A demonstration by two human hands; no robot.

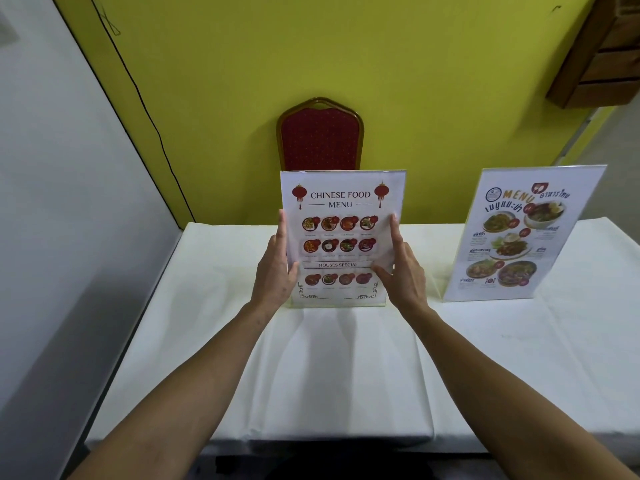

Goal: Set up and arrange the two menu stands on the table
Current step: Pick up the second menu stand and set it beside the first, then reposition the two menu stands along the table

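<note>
A clear acrylic stand with the Chinese food menu (341,202) stands upright in the middle of the white-clothed table (329,368), its base on the cloth. My left hand (277,268) grips its left edge, thumb on the front. My right hand (403,268) grips its right edge in the same way. A second stand with a Thai menu (516,237) stands upright at the right, turned a little toward the left, untouched by either hand.
A red padded chair (320,136) stands behind the table against the yellow wall. A grey wall runs along the table's left side. A wooden shelf (602,57) hangs at the upper right. The table's near edge lies below my forearms.
</note>
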